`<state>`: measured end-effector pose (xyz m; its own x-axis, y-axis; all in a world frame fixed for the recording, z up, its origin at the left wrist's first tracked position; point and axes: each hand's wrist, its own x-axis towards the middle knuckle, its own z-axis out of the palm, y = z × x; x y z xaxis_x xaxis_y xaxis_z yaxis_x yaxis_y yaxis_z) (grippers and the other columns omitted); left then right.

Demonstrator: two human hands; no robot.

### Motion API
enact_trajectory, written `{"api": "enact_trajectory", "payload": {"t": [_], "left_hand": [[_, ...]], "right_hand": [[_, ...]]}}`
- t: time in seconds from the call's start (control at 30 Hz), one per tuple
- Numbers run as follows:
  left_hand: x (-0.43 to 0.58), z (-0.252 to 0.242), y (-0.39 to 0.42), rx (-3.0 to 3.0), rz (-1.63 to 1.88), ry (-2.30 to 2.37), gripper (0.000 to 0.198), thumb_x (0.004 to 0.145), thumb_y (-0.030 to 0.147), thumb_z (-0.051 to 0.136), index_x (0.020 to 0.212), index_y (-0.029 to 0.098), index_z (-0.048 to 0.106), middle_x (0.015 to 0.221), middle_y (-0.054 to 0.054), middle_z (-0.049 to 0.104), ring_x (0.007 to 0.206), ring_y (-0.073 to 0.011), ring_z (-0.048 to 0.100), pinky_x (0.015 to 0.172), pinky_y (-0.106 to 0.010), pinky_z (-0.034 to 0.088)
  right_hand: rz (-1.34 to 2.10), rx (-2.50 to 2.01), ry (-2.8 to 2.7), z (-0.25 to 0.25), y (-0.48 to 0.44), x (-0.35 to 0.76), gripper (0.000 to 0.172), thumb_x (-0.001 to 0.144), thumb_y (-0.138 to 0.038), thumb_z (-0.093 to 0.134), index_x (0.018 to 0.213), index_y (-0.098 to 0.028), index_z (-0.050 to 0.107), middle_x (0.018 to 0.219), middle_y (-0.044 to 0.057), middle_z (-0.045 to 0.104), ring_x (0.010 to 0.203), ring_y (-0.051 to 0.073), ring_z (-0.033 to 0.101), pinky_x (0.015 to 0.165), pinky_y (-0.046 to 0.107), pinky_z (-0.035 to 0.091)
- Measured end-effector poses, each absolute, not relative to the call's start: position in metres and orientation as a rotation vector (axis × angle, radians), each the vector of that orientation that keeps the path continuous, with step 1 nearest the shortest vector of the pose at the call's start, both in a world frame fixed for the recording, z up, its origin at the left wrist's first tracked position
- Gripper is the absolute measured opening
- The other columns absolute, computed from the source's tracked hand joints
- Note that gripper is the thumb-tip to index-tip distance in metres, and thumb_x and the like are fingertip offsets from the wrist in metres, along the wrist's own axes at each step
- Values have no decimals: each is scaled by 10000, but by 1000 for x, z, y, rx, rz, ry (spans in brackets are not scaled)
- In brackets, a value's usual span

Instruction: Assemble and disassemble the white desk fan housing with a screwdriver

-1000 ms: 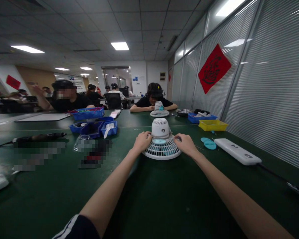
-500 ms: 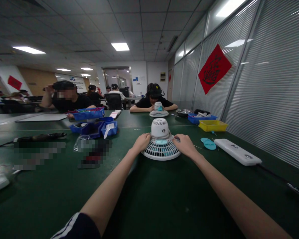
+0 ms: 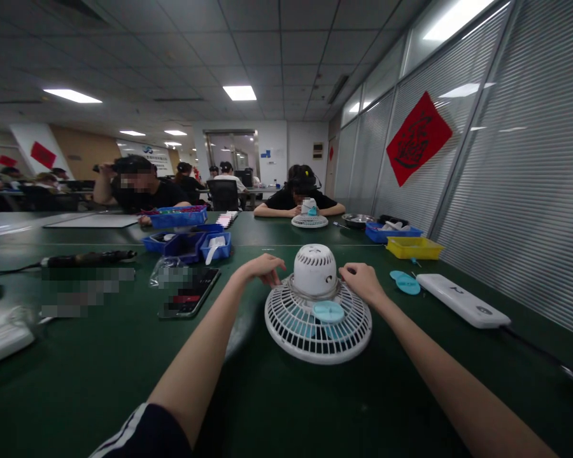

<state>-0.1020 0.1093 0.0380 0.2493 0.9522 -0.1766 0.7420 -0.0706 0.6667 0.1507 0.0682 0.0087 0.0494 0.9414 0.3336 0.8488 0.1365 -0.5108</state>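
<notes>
A small white fan [image 3: 315,270] rests on the green table, its round cage down and the vented motor housing on top. Light-blue blades show through the cage, and a light-blue disc [image 3: 328,311] sits on the near side of the cage. A thin cord appears wound around the base of the housing. To the left of the housing, my left hand [image 3: 263,268] hovers above the cage rim with its fingers apart. My right hand [image 3: 361,281] is at the right of the housing, fingers loosely bent, and seems to hold nothing.
Light-blue discs [image 3: 407,284] and a white power bank-like block [image 3: 463,300] with a cable lie at the right. Behind them stands a yellow tray [image 3: 414,248]. Blue bins [image 3: 184,247], a phone [image 3: 195,294] and a black corded tool [image 3: 90,258] are at the left. Co-workers sit opposite.
The fan has come nearer to me across the table. Both hands, earlier gripping its sides, have let go, and the left has moved away to the left.
</notes>
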Motion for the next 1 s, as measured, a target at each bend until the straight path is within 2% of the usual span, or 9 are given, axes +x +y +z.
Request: {"api": "enact_trajectory", "payload": {"t": [0.1, 0.2, 0.3, 0.4, 0.6, 0.8, 1.0], "left_hand": [[-106, 39, 105, 1800, 335, 1456, 307, 839, 238, 406, 960, 129, 667, 492, -39, 647, 488, -181, 647, 491, -229, 450], [-98, 36, 108, 1808, 416, 1406, 264, 837, 232, 418, 846, 132, 663, 473, -18, 617, 452, -147, 606, 468, -206, 423], [-86, 30, 116, 1845, 577, 1380, 243, 828, 231, 442, 722, 138, 640, 557, -9, 633, 534, -117, 608, 493, -180, 420], [-77, 25, 124, 1853, 671, 1387, 280, 813, 259, 474, 612, 129, 620, 622, -27, 648, 622, -128, 607, 530, -188, 438], [-67, 15, 129, 1763, 701, 1412, 282, 785, 271, 528, 563, 119, 611, 583, -26, 611, 609, -129, 553, 556, -219, 456], [-57, 10, 132, 1681, 719, 1368, 254, 721, 185, 632, 490, 114, 555, 466, 21, 507, 526, -98, 459, 531, -221, 422], [-52, 11, 139, 1604, 759, 1250, 110, 680, 182, 674, 615, 94, 660, 523, 15, 568, 565, -104, 488, 587, -235, 444]], "right_hand": [[210, -1702, -1841, 8, 69, 148, 308, 800, -305, 453, 536, -190, 566, 638, 51, 641, 670, 171, 579, 601, 259, 337], [171, -1744, -1821, 8, 70, 146, 304, 810, -310, 450, 575, -188, 599, 689, 63, 670, 693, 180, 601, 600, 260, 337], [147, -1766, -1806, 9, 71, 147, 339, 849, -344, 421, 636, -191, 636, 744, 73, 694, 706, 185, 616, 601, 258, 355], [203, -1735, -1851, 10, 77, 147, 356, 873, -376, 413, 708, -195, 671, 807, 78, 713, 761, 195, 636, 626, 252, 385], [378, -1706, -1905, 13, 100, 140, 224, 804, -202, 510, 814, -176, 733, 972, 100, 730, 948, 254, 645, 705, 262, 412], [533, -1610, -1918, 9, 118, 136, 211, 742, -114, 545, 579, -152, 672, 842, 88, 741, 885, 264, 662, 668, 261, 435], [654, -1516, -1840, 7, 127, 139, 198, 680, -77, 572, 526, -151, 672, 670, 59, 711, 784, 254, 651, 692, 291, 467]]}}
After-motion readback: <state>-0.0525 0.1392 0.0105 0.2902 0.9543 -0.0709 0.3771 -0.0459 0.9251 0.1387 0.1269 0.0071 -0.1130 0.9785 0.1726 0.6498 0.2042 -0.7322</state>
